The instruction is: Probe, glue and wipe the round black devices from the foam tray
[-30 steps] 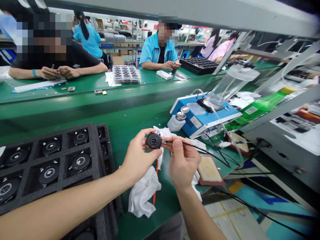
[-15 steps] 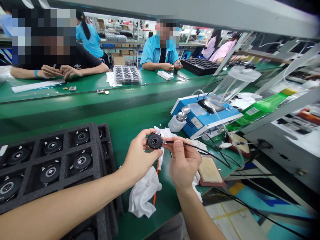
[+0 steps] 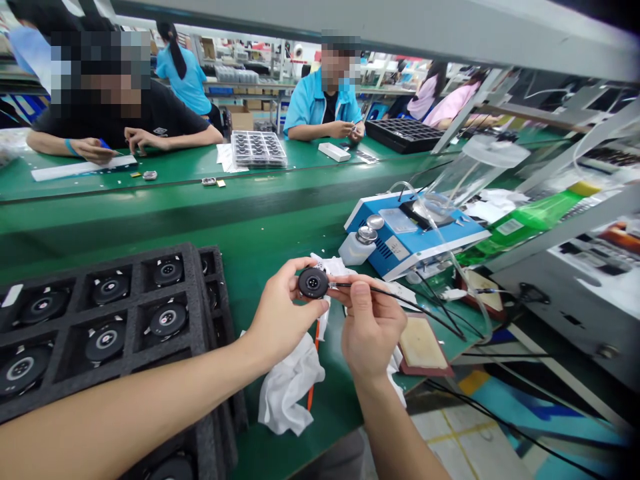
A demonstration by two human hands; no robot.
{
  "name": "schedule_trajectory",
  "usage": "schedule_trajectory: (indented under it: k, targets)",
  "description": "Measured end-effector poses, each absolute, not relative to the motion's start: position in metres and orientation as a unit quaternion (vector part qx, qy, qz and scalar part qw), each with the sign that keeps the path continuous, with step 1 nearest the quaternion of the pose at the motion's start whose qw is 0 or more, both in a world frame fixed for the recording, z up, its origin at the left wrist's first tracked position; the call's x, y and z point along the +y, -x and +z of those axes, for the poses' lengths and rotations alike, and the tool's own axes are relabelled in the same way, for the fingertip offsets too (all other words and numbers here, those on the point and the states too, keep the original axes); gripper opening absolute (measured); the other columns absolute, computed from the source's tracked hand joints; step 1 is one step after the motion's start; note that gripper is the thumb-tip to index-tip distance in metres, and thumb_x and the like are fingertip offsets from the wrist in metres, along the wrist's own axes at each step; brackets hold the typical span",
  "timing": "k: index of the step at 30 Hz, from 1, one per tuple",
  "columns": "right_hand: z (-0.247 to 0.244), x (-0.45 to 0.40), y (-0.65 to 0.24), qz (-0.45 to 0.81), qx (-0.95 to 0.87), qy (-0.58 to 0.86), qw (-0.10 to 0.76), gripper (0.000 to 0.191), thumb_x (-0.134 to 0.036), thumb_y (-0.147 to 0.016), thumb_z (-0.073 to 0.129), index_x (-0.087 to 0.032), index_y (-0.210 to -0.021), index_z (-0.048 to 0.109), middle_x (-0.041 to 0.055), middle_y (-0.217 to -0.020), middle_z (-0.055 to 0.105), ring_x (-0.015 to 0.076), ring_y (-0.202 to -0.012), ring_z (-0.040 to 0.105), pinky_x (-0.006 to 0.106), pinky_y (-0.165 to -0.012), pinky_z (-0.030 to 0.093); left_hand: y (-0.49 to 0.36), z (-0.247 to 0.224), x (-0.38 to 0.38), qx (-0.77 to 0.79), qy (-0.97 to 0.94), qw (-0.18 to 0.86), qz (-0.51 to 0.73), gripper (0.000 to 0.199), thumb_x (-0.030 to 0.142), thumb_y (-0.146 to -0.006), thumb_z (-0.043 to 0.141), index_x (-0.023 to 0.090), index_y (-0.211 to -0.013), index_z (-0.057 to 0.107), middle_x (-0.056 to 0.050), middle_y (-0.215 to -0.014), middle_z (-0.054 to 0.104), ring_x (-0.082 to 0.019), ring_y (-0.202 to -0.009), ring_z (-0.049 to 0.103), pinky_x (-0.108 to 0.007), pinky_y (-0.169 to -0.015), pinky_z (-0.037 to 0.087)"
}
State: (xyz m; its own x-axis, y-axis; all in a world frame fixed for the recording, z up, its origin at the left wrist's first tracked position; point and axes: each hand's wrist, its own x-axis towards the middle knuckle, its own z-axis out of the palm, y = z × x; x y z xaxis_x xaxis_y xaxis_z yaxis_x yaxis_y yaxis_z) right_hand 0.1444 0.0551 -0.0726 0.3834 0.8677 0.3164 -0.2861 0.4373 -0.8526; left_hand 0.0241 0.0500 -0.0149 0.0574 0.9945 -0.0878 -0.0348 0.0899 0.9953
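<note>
One blk disc (image 3: 313,283) was pinched by its rim betw. thumb & fingers of L hand (image 3: 281,313) over bench (image 3: 245,230), presumably so its face was left clear; blk cord (image 3: 423,307) was pinched by R hand (image 3: 374,327), tip contact unclear.

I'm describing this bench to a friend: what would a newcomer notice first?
Probably the round black disc mid-picture in the left hand, with the right hand holding a black cord beside it. Next, the blue machine beyond them to the right, and the foam tray of dark discs at left.
</note>
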Motion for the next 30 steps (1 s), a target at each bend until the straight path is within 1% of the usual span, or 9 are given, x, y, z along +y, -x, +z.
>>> schedule_trajectory:
  k: [11, 30]
  targets:
    - [-0.0721, 0.0548, -0.1445, 0.384, -0.399, 0.375, 0.744, 0.017, -0.035, -0.094, 0.069, -0.018, -0.092, 0.074, 0.0045, -0.089, 0.079, 0.0191, -0.080, 0.076, 0.032, -0.071, 0.065, -0.0240, -0.0162, 0.0503, 0.494, -0.482, 0.546, 0.475, 0.055, 0.005, -0.070, 0.070, 0.016, -0.121, 0.057, -0.007, -0.109, 0.073, -0.018, -0.097, 0.069, -0.030, -0.083, 0.050]
    - [-0.0716, 0.0541, -0.1449, 0.381, -0.401, 0.374, 0.744, 0.016, -0.034, -0.094, 0.069, -0.019, -0.092, 0.074, 0.0042, -0.089, 0.078, 0.0196, -0.081, 0.077, 0.033, -0.071, 0.065, -0.0245, -0.0156, 0.0515, 0.495, -0.481, 0.545, 0.477, 0.054, 0.003, -0.069, 0.069, 0.017, -0.120, 0.058, -0.007, -0.111, 0.073, -0.018, -0.095, 0.068, -0.028, -0.080, 0.049]
